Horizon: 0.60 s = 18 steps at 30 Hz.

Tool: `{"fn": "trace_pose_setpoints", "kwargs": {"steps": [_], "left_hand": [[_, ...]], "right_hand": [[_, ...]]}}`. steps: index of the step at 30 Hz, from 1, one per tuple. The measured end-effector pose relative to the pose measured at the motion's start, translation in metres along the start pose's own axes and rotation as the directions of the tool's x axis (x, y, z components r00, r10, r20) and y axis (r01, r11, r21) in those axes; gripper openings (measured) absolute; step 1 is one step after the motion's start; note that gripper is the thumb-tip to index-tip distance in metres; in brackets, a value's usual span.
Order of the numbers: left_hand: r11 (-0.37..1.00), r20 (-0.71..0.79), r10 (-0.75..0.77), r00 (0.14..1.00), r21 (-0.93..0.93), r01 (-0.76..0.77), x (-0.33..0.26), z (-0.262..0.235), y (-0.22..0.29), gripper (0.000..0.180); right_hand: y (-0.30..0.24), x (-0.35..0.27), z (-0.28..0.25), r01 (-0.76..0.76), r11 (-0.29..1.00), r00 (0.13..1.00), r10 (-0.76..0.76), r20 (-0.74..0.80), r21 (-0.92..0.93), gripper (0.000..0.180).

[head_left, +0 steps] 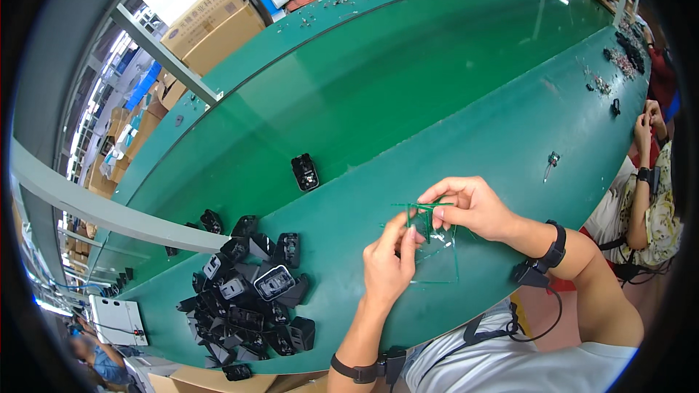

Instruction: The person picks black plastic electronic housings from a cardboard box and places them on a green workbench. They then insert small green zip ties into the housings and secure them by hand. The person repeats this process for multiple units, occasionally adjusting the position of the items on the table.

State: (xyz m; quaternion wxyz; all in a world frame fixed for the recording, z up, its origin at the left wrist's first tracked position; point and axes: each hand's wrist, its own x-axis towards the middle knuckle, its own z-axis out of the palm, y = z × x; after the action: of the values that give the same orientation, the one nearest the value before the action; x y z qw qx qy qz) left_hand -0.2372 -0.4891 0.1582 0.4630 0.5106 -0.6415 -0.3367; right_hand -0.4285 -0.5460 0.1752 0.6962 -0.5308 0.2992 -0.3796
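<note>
Green thin strips [428, 225] in both hands, above the worktop [510, 142] near its front edge. Left hand [391, 258] and right hand [472, 207] each pinch a part, fingertips nearly closed. Looks midway: strips gripped, not set down; black cases [246, 318] piled toward left end.

Bare hands, left [389, 262] and right [475, 207]. I see a black strap with a boxy black module [395, 365] on the left forearm [368, 327], a matching black module [530, 274] strapped to the right forearm [535, 236], thin dark cable [560, 309] looping off it. Pale, whitish shirt [524, 364], short right sleeve.
</note>
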Motion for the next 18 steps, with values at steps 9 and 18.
{"fn": "trace_pose_setpoints", "kwargs": {"steps": [9, 18], "left_hand": [[0.987, 0.011, -0.098, 0.995, -0.124, 0.099, -0.0016, -0.0004, 0.0051, 0.028], [0.97, 0.111, -0.138, 0.984, -0.187, 0.157, -0.0036, 0.0009, 0.0062, 0.023]], "right_hand": [[0.0009, -0.002, 0.0022, -0.014, 0.998, 1.0, 0.013, -0.024, -0.057, 0.018], [0.0062, -0.0035, 0.0024, 0.072, 0.988, 0.996, -0.078, -0.041, -0.135, 0.015]]}}
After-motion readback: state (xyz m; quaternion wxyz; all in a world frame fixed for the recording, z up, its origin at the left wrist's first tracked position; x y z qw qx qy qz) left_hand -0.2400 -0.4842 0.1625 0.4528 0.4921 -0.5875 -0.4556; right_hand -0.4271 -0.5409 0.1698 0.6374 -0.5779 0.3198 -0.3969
